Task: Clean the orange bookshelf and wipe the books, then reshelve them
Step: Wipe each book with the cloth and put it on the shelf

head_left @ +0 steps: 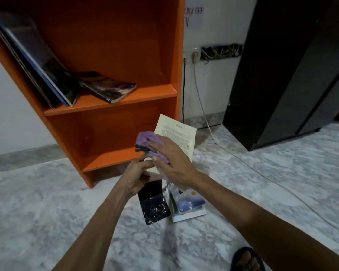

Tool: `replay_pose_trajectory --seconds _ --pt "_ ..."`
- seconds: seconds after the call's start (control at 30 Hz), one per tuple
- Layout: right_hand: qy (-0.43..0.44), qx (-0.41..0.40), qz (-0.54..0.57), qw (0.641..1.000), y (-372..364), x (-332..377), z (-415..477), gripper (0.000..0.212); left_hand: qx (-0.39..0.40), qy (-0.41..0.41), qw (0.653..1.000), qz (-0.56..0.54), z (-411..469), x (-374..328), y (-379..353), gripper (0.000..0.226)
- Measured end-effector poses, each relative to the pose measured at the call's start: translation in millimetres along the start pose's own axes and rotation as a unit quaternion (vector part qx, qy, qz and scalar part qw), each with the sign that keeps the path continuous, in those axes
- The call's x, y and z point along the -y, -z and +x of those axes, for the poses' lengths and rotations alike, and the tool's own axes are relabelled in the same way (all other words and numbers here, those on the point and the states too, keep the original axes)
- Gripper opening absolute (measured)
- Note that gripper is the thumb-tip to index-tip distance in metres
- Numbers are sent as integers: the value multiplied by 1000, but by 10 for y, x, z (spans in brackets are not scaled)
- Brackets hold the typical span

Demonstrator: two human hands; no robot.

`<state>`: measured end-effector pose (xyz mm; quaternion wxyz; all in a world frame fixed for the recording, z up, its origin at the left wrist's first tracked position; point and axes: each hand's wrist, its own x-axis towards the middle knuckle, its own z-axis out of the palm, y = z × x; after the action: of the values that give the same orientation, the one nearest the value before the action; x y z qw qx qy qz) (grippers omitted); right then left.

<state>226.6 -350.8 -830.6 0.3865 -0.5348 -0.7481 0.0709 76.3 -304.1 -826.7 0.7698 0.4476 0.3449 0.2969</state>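
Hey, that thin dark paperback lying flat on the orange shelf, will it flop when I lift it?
Probably somewhat: the dark paperback looks thin and soft-covered, so it may bend if lifted by one corner. Likely light. Its glossy-looking cover could slide on the smooth orange shelf.

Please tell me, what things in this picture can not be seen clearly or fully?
Head view only:
- Open book: its text is too small to read; the right hand and purple cloth hide its lower half.
- Books on the floor: partly covered by both forearms, titles unreadable.
- Tall books on the orange bookshelf: cut off by the left edge.
- Wall note: cut off by the top edge and the shelf side.
- Left hand: its grip is partly hidden.
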Motion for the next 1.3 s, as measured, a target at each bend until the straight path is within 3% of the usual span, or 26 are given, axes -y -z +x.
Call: replay_pose_trajectory --seconds 0.1,0.27,0.33,0.4,0.47,0.53,0.57,0.63,0.7,0.73,0.97,1.17,1.27,1.3 --pt "-33 -44 4 998 64 -155 195 44 17 16 999 30 -67 -79 112 39" --pt "-227 -81 13 971 223 -579 434 42 8 18 1000 -7 -147 -46 67 32" --pt "-320 -91 -34 943 318 -743 384 32 6 11 1000 -21 -152 -52 89 36" --pt "-389 -178 -26 904 419 -772 325 28 0 7 1000 -10 -146 -125 117 33" --pt "-363 -267 -20 892 490 -670 354 33 -21 6 1000 -2 -109 -181 170 31" --pt "-273 -310 -19 911 529 -432 417 43 -39 8 999 -2 -66 -204 164 30" --pt "-214 -288 -7 933 516 -257 432 47 -46 6 999 0 -43 -204 145 28" --pt "-88 -164 36 982 344 73 377 51 -55 3 998 -4 -9 -199 77 21" --pt "-22 -37 38 998 102 255 270 48 -48 -9 999 -6 -13 -188 17 16" --pt "-17 -24 22 999 4 232 247 43 -39 -15 999 -2 -42 -185 2 17" --pt "-129 -140 46 981 118 -125 514 39 24 0 1000 7 -261 -280 129 41" --pt "-237 -143 139 951 357 -263 786 43 48 -14 999 -13 -317 -375 153 45" --pt "-338 -108 106 929 390 -438 780 36 61 -23 998 -19 -354 -404 218 74" --pt "-390 -114 125 905 353 -576 728 30 65 -24 997 -25 -365 -414 245 85"
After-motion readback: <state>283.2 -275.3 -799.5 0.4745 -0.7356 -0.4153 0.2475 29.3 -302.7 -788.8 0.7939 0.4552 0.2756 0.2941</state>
